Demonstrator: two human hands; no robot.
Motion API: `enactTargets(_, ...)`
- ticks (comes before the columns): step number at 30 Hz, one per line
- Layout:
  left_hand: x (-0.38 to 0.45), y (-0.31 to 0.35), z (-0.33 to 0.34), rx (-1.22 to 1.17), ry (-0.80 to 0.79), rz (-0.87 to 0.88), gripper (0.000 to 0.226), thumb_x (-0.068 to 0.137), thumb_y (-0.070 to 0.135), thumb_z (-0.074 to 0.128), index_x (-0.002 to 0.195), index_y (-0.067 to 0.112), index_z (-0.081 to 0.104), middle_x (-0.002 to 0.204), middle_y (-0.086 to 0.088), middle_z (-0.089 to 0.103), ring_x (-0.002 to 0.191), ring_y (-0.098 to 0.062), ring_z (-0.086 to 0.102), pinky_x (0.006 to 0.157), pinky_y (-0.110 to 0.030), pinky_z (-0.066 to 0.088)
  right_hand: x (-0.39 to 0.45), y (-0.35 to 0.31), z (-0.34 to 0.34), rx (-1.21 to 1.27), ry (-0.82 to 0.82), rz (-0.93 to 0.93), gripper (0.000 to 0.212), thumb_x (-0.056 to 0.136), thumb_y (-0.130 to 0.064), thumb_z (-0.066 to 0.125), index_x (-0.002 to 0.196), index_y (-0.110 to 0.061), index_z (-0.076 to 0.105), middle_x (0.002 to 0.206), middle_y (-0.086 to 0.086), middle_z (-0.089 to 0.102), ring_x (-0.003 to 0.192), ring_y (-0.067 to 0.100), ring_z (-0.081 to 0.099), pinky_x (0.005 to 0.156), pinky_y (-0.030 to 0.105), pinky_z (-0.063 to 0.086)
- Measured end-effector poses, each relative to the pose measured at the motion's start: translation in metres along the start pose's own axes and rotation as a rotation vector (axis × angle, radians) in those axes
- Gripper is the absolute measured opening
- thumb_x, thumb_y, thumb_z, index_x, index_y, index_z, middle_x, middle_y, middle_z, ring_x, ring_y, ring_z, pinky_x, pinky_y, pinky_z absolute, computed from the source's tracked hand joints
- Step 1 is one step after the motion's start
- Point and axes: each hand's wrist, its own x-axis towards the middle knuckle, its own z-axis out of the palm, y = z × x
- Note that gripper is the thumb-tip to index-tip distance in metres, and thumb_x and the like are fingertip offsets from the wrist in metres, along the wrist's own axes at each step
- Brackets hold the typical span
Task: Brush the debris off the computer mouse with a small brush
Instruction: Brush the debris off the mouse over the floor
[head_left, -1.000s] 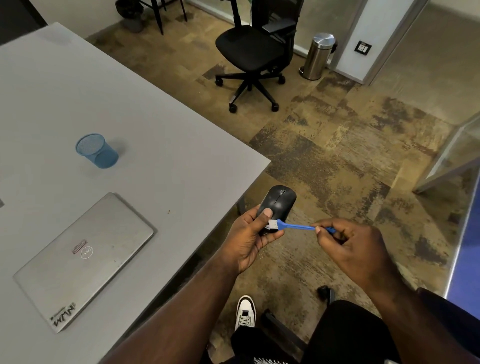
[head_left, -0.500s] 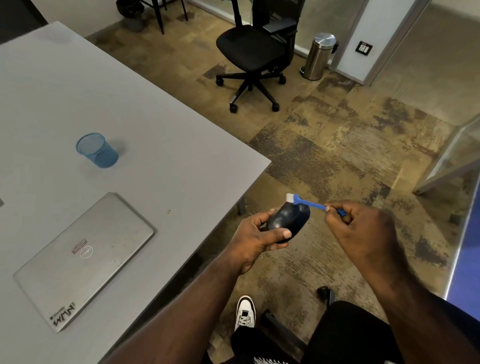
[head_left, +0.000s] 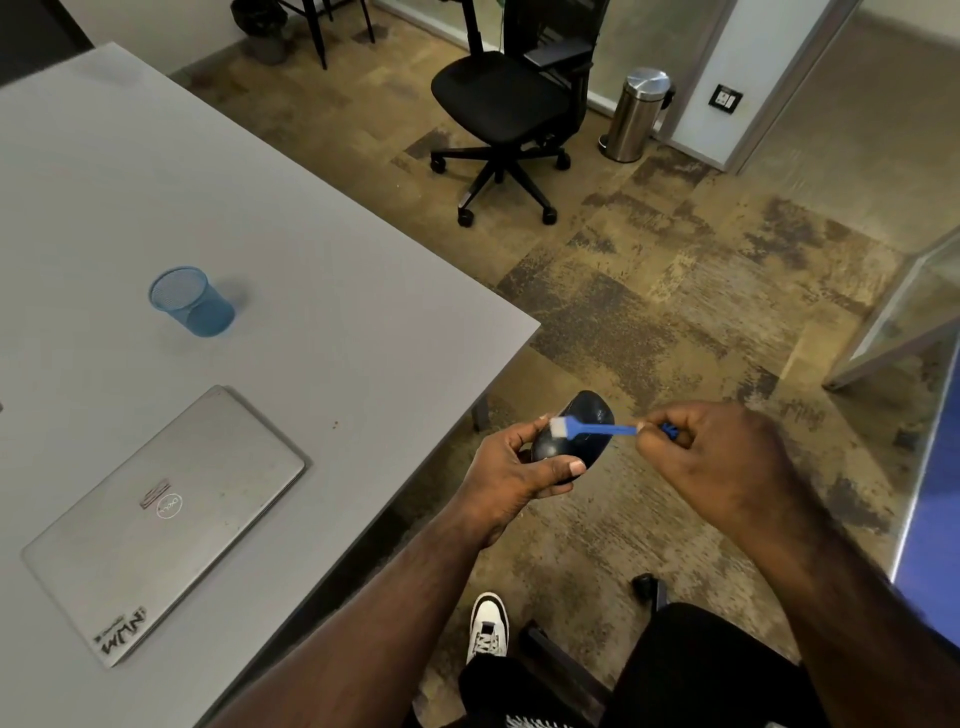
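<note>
Mouse (head_left: 571, 434) gripped in left hand (head_left: 511, 467), mid-brushing; brush (head_left: 592, 429) pinched by right hand (head_left: 711, 457) fingers, bristles on shell; remaining debris unreadable.

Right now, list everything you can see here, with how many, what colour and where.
mouse: one, black, held off the table's corner.
brush: one, blue, white bristles lying on the mouse.
table: one, grey, left.
laptop: one, silver, shut, on the table's near part.
mesh cup: one, blue, on the table beyond the laptop.
office chair: one, black, on the far floor.
bin: one, steel, right of the chair.
shoe: one, white, bottom.
left hand: grips the mouse.
right hand: pinches the brush handle.
</note>
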Motion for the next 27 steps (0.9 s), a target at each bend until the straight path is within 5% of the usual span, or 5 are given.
enactTargets(7, -0.002, -0.001, -0.003, -0.063, -0.036, -0.020, 0.060, 0.069, 0.015, 0.087, 0.125, 0.020, 0.066, 0.135, -0.009, 0.059, 0.106, -0.025, 0.070, 0.074, -0.033, 0.060, 0.013, 0.020, -0.012, -0.098, 0.247, 0.127, 0.022, 0.087, -0.035, 0.056, 0.081, -0.023, 0.074, 0.045, -0.006, 0.057, 0.036, 0.007, 0.050, 0.034, 0.019, 0.034)
enactTargets(13, 0.000, 0.000, -0.003, -0.079, -0.054, -0.039, 0.056, 0.070, 0.014, 0.086, 0.123, 0.022, 0.068, 0.129, -0.009, 0.063, 0.105, -0.027, 0.071, 0.076, -0.035, 0.061, 0.009, 0.019, -0.002, 0.051, 0.066, 0.050, 0.016, 0.087, -0.038, 0.058, 0.083, -0.031, 0.073, 0.045, -0.011, 0.055, 0.032, 0.005, 0.042, 0.030, 0.018, 0.029)
enactTargets(19, 0.000, 0.001, -0.007, -0.200, -0.068, -0.075, 0.054, 0.077, 0.006, 0.079, 0.129, 0.012, 0.062, 0.133, -0.012, 0.060, 0.110, -0.030, 0.068, 0.077, -0.036, 0.061, 0.017, 0.032, -0.011, 0.058, 0.224, 0.155, 0.018, 0.087, -0.033, 0.061, 0.088, -0.024, 0.077, 0.044, -0.007, 0.056, 0.034, 0.007, 0.045, 0.033, 0.021, 0.034)
enactTargets(24, 0.001, 0.002, -0.009, -0.299, -0.053, -0.095, 0.052, 0.082, 0.002, 0.072, 0.132, 0.009, 0.059, 0.132, -0.015, 0.059, 0.109, -0.030, 0.068, 0.077, -0.037, 0.060, 0.011, 0.026, -0.001, 0.249, 0.064, 0.122, 0.015, 0.088, -0.030, 0.063, 0.079, -0.031, 0.075, 0.052, -0.002, 0.059, 0.043, 0.013, 0.050, 0.039, 0.043, 0.051)
enactTargets(27, 0.001, 0.002, -0.010, -0.307, -0.056, -0.104, 0.052, 0.081, 0.007, 0.074, 0.131, 0.010, 0.060, 0.135, -0.018, 0.056, 0.107, -0.029, 0.069, 0.078, -0.037, 0.060, 0.012, 0.034, 0.001, 0.121, 0.154, 0.171, 0.018, 0.087, -0.035, 0.059, 0.086, -0.026, 0.076, 0.053, -0.016, 0.062, 0.037, 0.006, 0.051, 0.032, 0.023, 0.041)
